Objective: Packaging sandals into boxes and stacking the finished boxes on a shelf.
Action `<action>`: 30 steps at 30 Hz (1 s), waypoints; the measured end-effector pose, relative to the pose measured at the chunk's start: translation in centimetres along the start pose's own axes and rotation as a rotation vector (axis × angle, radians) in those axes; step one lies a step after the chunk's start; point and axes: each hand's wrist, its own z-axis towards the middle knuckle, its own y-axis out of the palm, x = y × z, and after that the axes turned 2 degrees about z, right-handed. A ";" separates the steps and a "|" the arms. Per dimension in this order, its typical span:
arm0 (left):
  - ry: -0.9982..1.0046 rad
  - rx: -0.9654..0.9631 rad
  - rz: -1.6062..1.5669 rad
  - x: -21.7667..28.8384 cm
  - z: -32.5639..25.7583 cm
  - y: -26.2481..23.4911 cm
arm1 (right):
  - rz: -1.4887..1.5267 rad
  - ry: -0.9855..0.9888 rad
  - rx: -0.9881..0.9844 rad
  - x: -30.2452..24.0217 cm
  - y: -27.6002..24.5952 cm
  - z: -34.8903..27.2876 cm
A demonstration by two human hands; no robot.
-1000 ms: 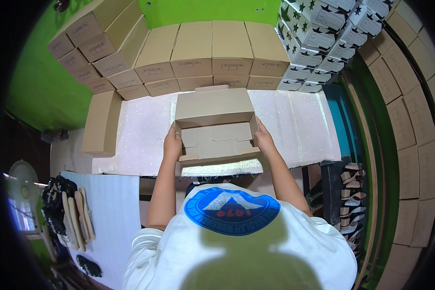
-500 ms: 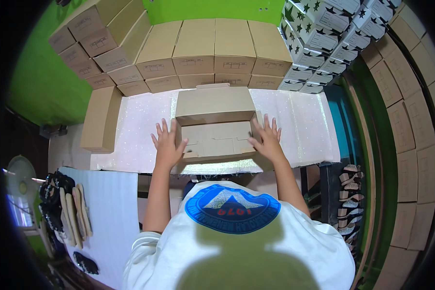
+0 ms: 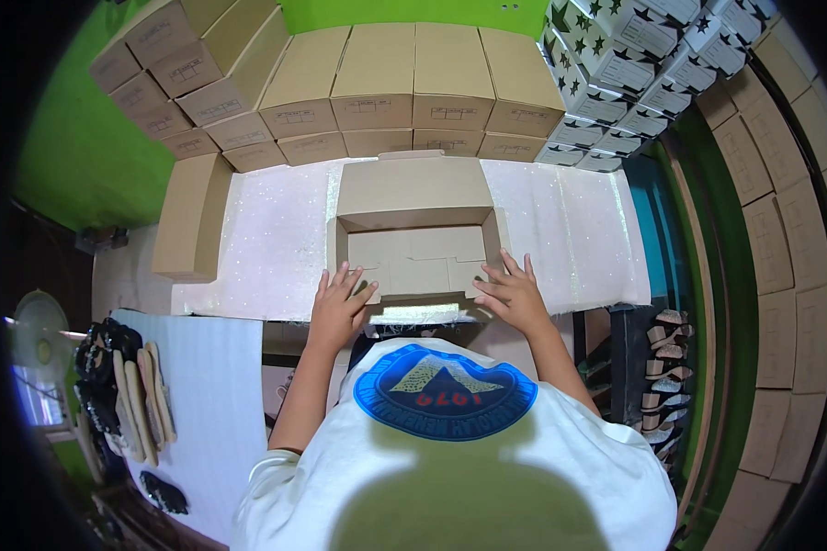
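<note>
An open brown cardboard box (image 3: 420, 248) lies on the white sparkly table (image 3: 276, 248), its lid flap (image 3: 413, 188) folded back toward the stacks. The box interior looks bare. My left hand (image 3: 338, 305) rests flat on the box's near left corner, fingers spread. My right hand (image 3: 513, 294) lies flat on the near right corner, fingers spread as well. Neither hand grips anything.
Closed brown boxes (image 3: 386, 83) are stacked along the table's far edge; one more (image 3: 191, 216) lies at the left. White star-printed boxes (image 3: 616, 55) pile at upper right. Sandals (image 3: 124, 386) lie on a white sheet at lower left, more footwear (image 3: 666, 358) on a rack at right.
The hands let go of the box sides, slid back toward me and now lie flat on its near corners. The box interior has come into view, with the lid flap back.
</note>
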 end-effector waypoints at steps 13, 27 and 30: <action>-0.091 0.007 -0.093 0.1 0.6 0.2 | 0.151 0.120 0.047 0.4 1.3 0.2; -0.080 0.052 -0.084 0.1 1.3 0.1 | 0.002 0.149 0.071 0.3 1.8 0.4; -0.075 0.078 -0.109 0.0 1.2 0.6 | 0.022 0.140 0.108 0.4 2.1 0.2</action>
